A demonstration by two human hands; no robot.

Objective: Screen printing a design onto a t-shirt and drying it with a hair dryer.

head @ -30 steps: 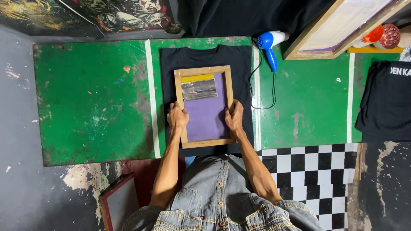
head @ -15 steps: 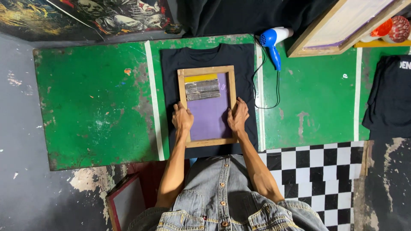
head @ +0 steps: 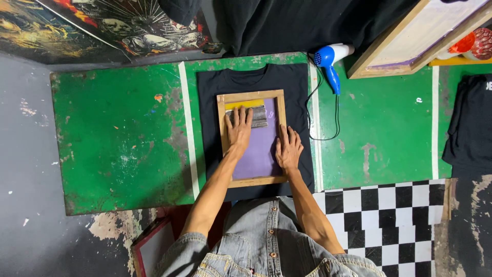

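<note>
On a scuffed green table point(head: 118, 138), seen from the head camera, a person leans over a wooden printing frame point(head: 252, 138) with a purple mesh, laid flat on a black T-shirt point(head: 256, 82) spread between two pale tape lines. The left hand point(head: 239, 131) lies flat and open, its fingers reaching onto the grey squeegee point(head: 256, 117) that rests near the frame's far end beside a strip of yellow; it grasps nothing. The right hand point(head: 289, 150) is likewise spread, palm pressing the frame's right rail and mesh, fingers unclenched. The risk, by the look of it: with only flat palms steadying it, the frame could slide on the cloth and smear or double the print, or the shirt could wrinkle beneath it; the blue hair dryer point(head: 330, 64) and its black cord lie just beside the shirt's right edge and might snag. By count: one frame under the hands, one larger frame point(head: 410, 41) leaning at the upper right, one squeegee, one dryer, one shirt on the table and another dark garment point(head: 469, 123) at the right edge.
</note>
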